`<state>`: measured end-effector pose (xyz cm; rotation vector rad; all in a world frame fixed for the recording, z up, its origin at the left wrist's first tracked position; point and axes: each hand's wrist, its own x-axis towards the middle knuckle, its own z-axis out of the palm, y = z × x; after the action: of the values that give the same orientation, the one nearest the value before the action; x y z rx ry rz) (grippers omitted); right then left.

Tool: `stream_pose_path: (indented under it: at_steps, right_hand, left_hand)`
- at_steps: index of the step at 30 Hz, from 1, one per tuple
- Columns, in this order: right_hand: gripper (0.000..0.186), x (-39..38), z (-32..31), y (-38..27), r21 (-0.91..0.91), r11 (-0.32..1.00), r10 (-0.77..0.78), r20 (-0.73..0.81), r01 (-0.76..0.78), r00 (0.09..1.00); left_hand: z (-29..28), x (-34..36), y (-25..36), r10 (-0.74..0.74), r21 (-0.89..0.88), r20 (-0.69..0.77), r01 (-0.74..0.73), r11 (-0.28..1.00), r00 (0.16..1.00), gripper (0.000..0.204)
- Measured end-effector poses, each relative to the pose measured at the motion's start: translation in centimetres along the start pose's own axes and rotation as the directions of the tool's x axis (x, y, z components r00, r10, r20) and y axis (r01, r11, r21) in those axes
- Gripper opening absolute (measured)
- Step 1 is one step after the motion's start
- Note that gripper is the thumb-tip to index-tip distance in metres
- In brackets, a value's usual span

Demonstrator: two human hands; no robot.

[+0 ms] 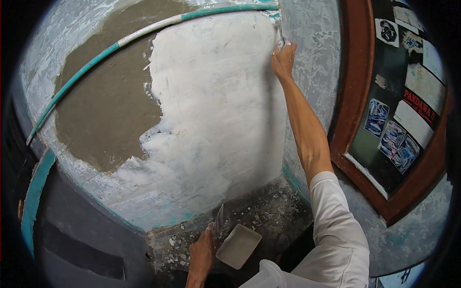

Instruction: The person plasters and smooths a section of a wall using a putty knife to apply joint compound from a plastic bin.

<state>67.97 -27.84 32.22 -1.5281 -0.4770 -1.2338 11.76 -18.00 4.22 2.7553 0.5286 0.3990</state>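
High on the wall, my right hand (284, 56) is closed round a small scraper (280, 34). Its narrow blade points up into the corner, close to the end of the green and white pipe (149, 30). White putty (216, 91) covers a large patch of the wall left of that arm. Low in the picture, my left hand (201, 249) grips a putty knife (219, 222) with its blade upright. Beside that blade is a grey-beige rectangular tray (238, 246) with rounded corners; what supports it is hidden.
Bare grey-brown plaster (105, 103) borders the putty on the left. Flaked debris (261, 216) litters the floor at the wall's foot. A brown wooden frame (353, 96) around a dark panel with stickers stands at right. A whitish plastic-looking object (273, 276) sits at the bottom edge.
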Motion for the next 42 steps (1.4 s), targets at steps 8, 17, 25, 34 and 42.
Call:
stream_pose_path:
  at_steps: [8,17,25,34,42]
  right_hand:
    - [0.041,-0.4,4.3,-0.2,-0.301,0.947,-0.118,-0.018,0.107,0.993]
    - [0.037,-7.9,0.4,1.7,-0.218,0.966,-0.113,0.131,0.140,0.985]
    - [0.035,-17.4,-10.5,-0.1,0.021,1.000,-0.015,0.320,0.009,0.947]
    - [0.028,-21.0,-17.4,-5.5,0.047,0.990,0.008,0.921,-0.131,0.389]
    - [0.043,-51.8,-21.9,1.0,0.239,0.971,-0.227,0.861,-0.033,-0.456]
  left_hand:
    - [0.0,-0.2,-0.3,-0.001,0.027,0.025,0.000,1.000,1.000,0.063]
    - [-1.6,0.2,1.1,-0.109,-0.132,-0.074,0.099,0.986,0.991,0.052]
    - [-2.7,-0.7,0.1,-0.405,-0.635,-0.326,0.120,0.763,0.854,0.039]
    - [-1.9,-0.1,-3.1,-0.624,-0.985,-0.150,-0.058,0.165,0.767,0.039]
    - [-1.1,2.0,-2.8,-0.624,-0.959,-0.031,-0.199,-0.200,0.781,0.052]
